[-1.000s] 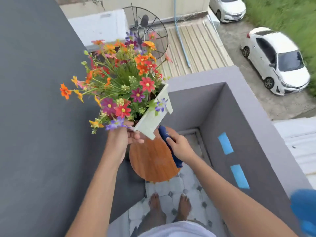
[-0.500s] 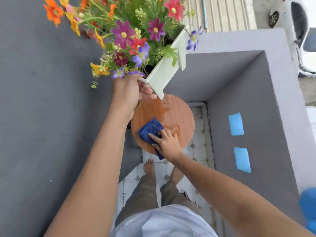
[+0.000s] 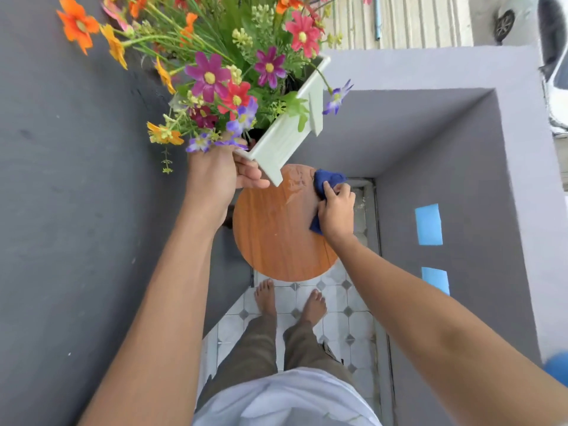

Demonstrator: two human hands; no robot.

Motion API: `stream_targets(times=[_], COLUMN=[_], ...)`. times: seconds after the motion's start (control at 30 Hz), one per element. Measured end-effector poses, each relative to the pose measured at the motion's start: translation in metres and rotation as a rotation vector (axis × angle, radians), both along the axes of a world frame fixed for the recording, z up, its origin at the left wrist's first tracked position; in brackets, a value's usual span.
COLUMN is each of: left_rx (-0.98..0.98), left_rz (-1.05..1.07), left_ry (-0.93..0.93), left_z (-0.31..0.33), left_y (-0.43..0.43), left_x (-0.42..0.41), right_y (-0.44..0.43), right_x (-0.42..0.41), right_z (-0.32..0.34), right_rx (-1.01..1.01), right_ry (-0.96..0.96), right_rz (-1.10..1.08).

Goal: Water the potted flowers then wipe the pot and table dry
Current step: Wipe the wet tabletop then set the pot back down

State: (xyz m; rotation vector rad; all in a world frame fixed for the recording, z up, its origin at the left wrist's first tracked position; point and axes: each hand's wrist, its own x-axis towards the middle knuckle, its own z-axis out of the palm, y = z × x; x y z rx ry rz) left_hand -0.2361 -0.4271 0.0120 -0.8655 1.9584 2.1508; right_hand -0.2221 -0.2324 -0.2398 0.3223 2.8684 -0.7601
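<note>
My left hand point(image 3: 219, 172) grips the white square flower pot point(image 3: 284, 139) and holds it tilted in the air above the far left rim of the table. Colourful flowers point(image 3: 221, 72) spill out of it toward me. Below stands a small round wooden table point(image 3: 273, 232); its far part carries a wet sheen. My right hand point(image 3: 336, 209) presses a dark blue cloth point(image 3: 325, 181) onto the table's right side, near the edge.
Grey walls point(image 3: 445, 142) close in the narrow balcony on the left, far side and right. Two blue tape patches point(image 3: 428, 224) mark the right wall. The floor is white tile point(image 3: 335, 296), with my bare feet just before the table. A blue object point(image 3: 558, 368) shows at the right edge.
My right hand has swept the cloth from the table's near left part across to its right side. The pot stays lifted in my left hand.
</note>
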Motion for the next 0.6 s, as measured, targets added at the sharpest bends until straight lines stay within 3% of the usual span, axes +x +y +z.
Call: stream_targets(times=[0.13,0.37,0.47,0.6], left_rx=[0.012,0.073,0.055,0.027], left_rz=[0.004,0.010,0.014,0.016], left_ry=[-0.012,-0.002,0.012,0.021], left_z=[-0.001,-0.003,-0.001,0.001], left_y=[-0.001,-0.007,-0.007,-0.007], left_x=[-0.002,-0.003,-0.003,-0.002], right_y=[-0.055,-0.099,-0.073,-0.022], right_x=[0.040,0.099,0.060,-0.013], right_z=[-0.002,0.004,-0.001,0.005], right_rx=[-0.095,-0.141,-0.112,-0.020], right_ry=[0.015,-0.032,0.021,0.055], right_rz=[0.217,0.845,0.805,0.461])
